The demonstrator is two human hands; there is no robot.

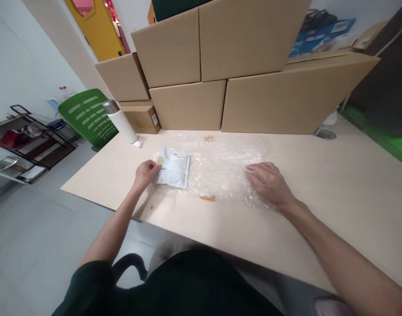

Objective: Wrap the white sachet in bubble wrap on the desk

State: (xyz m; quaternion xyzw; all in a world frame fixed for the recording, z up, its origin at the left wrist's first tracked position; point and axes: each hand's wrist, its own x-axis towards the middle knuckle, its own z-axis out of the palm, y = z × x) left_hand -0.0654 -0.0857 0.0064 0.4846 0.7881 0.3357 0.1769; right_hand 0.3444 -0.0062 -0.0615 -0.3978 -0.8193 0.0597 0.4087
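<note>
A sheet of clear bubble wrap (220, 169) lies flat across the table, with small orange marks near its far and near edges. On its left part rests a flat white packet (175, 169) with printed text. My left hand (146, 174) has its fingers closed at the packet's left edge, pinching the packet or the wrap's edge there. My right hand (269, 182) rests on the right part of the bubble wrap, palm down, its fingers stretched out and pointing left.
Stacked cardboard boxes (187, 105) line the table's (352, 184) far side. A white bottle with a metal cap (122, 123) stands at the back left, beside a crumpled white scrap (138, 144). A green chair (87, 116) is beyond the table's left edge.
</note>
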